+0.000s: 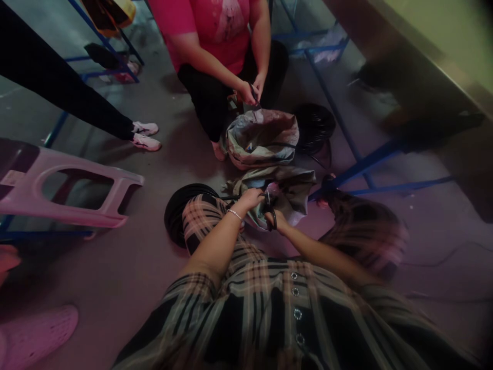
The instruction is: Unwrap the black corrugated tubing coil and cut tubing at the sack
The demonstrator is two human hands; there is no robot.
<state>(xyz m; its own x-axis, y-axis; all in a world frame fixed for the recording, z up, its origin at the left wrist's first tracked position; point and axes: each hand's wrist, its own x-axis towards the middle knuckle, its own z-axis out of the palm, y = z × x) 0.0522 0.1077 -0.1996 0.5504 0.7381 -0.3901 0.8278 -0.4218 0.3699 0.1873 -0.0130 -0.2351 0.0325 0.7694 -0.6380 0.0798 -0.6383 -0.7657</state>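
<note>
My left hand [252, 198], with a bracelet at the wrist, is closed on a black cable [230, 197] that runs from a black coil [175, 213] beside my left knee. In my right hand [280, 222] are black-handled scissors [272, 220], their upper end close to my left fingertips. Whether the blades touch the cable is too dark to tell. Just beyond and beneath both hands stands an open woven sack [304, 179] with a pale lining; its contents are not clear.
Opposite me a seated person in a pink shirt [211, 51] works over a second sack [234, 149]. Another black coil [316, 126] lies beside it. A pink plastic stool [115, 205] is at left, near a standing person's shoes [146, 141]. Blue table legs [358, 167] rise at right.
</note>
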